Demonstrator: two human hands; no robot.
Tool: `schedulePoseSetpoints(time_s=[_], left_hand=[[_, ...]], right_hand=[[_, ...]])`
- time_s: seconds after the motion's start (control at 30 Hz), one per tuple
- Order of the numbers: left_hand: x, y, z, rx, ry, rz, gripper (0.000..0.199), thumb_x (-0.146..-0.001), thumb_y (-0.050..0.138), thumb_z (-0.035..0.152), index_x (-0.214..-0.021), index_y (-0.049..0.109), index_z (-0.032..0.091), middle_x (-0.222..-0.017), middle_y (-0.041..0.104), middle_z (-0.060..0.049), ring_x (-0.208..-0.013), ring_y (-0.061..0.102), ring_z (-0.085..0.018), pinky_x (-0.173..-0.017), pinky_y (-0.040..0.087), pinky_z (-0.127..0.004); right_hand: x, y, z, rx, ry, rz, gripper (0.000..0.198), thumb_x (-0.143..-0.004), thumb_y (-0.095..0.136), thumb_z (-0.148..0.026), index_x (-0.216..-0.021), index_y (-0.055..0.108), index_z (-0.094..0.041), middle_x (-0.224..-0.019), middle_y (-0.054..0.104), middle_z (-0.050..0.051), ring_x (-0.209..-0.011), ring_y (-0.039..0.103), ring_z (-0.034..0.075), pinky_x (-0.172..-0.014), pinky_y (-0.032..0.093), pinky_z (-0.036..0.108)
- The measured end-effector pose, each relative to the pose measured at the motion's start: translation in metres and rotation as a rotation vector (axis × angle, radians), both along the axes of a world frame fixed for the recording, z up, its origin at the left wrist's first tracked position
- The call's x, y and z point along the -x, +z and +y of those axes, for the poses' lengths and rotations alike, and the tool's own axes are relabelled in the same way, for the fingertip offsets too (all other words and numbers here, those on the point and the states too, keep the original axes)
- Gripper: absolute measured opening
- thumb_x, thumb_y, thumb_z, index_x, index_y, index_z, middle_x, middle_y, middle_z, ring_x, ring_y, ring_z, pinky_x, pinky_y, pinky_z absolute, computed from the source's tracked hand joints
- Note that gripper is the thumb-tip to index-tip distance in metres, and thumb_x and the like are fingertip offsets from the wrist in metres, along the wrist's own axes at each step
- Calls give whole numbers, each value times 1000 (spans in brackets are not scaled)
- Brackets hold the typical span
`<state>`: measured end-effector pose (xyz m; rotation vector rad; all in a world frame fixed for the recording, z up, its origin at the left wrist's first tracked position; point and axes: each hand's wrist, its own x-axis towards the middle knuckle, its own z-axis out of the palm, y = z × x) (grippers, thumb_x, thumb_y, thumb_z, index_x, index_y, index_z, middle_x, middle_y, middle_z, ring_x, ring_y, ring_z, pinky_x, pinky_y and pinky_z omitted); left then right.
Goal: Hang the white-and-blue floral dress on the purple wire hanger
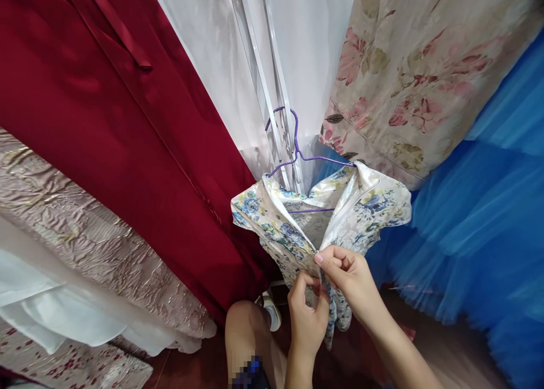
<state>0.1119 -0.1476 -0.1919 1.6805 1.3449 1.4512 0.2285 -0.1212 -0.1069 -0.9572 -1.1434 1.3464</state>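
A cap-sleeved dress [293, 241] with a blue and yellow floral print hangs on a purple wire hanger [297, 153]. Its zipper opening [338, 219] spreads in a V from the neckline down to my fingers. At the bottom of that V, my right hand [346, 273] pinches the zipper between thumb and fingertip; the pull itself is mostly hidden. Just below and to the left, my left hand [309, 304] is closed with its fingertips pinching the dress fabric along the same seam. The lower part of the dress falls behind both hands.
A dark red garment [127, 122] hangs to the left, beside a pink textured one [85, 230]. White fabric with straps [212, 49] is behind the hanger. To the right hang a pink-flowered garment [395, 88] and blue tulle [450, 230]. A knee [244, 326] and shoe [272, 312] show below.
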Motion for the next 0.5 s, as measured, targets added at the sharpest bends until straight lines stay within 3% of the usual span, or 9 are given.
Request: schedulePoseSetpoints(time_s=[0.23, 0.5], left_hand=[[-2, 1, 0, 23, 12, 21, 10, -90, 55, 19, -80, 51, 19, -74, 55, 0, -72, 56, -16, -71, 43, -26], [-4, 2, 1, 18, 9, 12, 11, -86, 57, 14, -78, 50, 19, -72, 52, 2, -70, 54, -14, -69, 42, -24]], right_hand=[[-1, 9, 8, -37, -37, -17, 36, -85, 70, -44, -67, 58, -16, -45, 45, -6, -42, 34, 7, -45, 24, 22], [0, 22, 20, -67, -50, -7, 37, -85, 70, -46, -66, 57, -17, -44, 37, -8, -44, 27, 7, -45, 21, 23]])
